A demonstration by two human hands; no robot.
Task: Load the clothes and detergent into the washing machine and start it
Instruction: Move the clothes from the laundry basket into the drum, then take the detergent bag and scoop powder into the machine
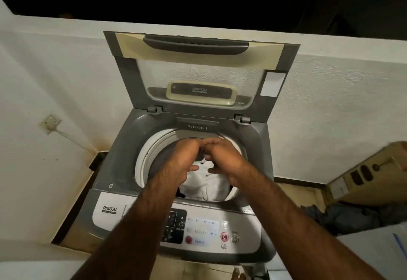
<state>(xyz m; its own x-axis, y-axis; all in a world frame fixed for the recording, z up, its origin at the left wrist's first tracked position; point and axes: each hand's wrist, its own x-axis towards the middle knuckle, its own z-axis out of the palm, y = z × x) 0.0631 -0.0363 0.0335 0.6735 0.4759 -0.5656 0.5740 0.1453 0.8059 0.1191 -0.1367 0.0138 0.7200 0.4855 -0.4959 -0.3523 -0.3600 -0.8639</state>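
A grey top-loading washing machine (123, 158) stands with its lid (198, 70) raised against the wall. White clothes (209, 186) lie in the drum (152, 147), with a dark garment partly showing under them. My left hand (178, 161) and my right hand (224, 156) meet over the back of the drum, just below the drawer marked Detergent (197, 126). Their fingertips are pinched together on a small dark item (201, 155), which is mostly hidden by the fingers. The control panel (204, 231) with the red Start/Pause button (224, 236) lies under my forearms.
A cardboard box (370, 174) leans at the right, with dark clothes (343, 216) heaped on the floor below it. A wall socket (50, 123) and its cable are at the left. A white wall rises behind the machine.
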